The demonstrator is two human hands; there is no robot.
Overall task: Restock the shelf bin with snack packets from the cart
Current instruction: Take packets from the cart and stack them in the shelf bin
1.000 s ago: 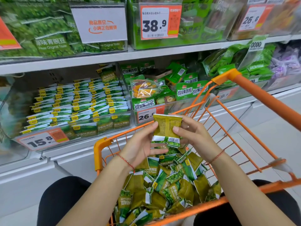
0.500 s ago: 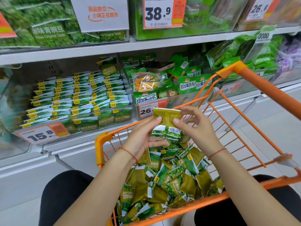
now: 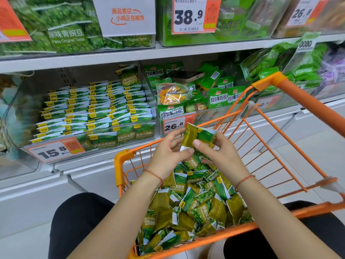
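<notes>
- Orange price tag on the front of the clear shelf bin of stacked packets: "15.8".
- Packets standing at the bin's front: "Peas Garlic Flavor", blurred.
- Price tag on the neighbouring bin: "26.8".
- Green bags in that bin: "综合果蔬脆".
- Upper-shelf price tag: "38.9".
- Upper-right price tag: "26.8".
- Grey sign on the upper shelf, in orange: "商品售空 小鸣正在搬货".
- Upper-left green bag: "原味青豌豆", "Peas Original Taste".
- Loose packet in the orange cart: "青豌豆", "Garlic Flavor".
- Partly hidden tag behind the cart wires: only "9.8" reads.
</notes>
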